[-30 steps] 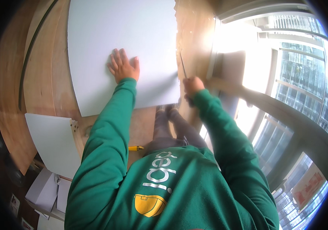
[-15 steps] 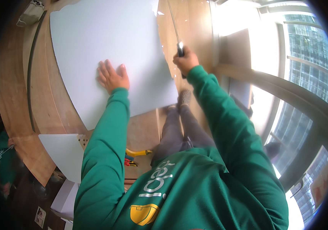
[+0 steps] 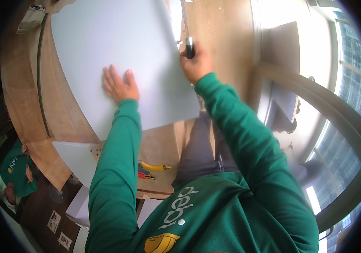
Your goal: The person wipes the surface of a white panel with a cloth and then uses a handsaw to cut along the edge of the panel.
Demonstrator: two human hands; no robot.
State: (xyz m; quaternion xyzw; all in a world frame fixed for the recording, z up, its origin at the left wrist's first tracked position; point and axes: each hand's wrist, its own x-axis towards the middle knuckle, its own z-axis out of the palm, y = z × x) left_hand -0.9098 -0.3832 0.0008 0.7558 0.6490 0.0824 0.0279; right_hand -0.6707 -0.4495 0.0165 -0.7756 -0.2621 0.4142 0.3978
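A large white board (image 3: 125, 38) lies on the wooden surface in front of me. My left hand (image 3: 120, 86) rests flat on it with the fingers apart. At the board's right edge, my right hand (image 3: 196, 66) is closed round the black handle of a tool with a long narrow blade (image 3: 185, 23). The blade points away from me along that edge. A thin bright white strip (image 3: 175, 19) shows just left of the blade. Whether the blade touches the board I cannot tell.
A yellow-handled tool (image 3: 155, 167) and red-handled tools (image 3: 146, 175) lie by my legs. A dark strip (image 3: 41, 76) runs along the wood at left, near a pale bag (image 3: 34, 14). Another person in green (image 3: 16, 168) is at lower left. Windows (image 3: 351, 63) line the right.
My right hand has moved left with the long-bladed tool, up to the board's edge. The left hand stays flat on the board. The view has shifted slightly, showing more of the other person.
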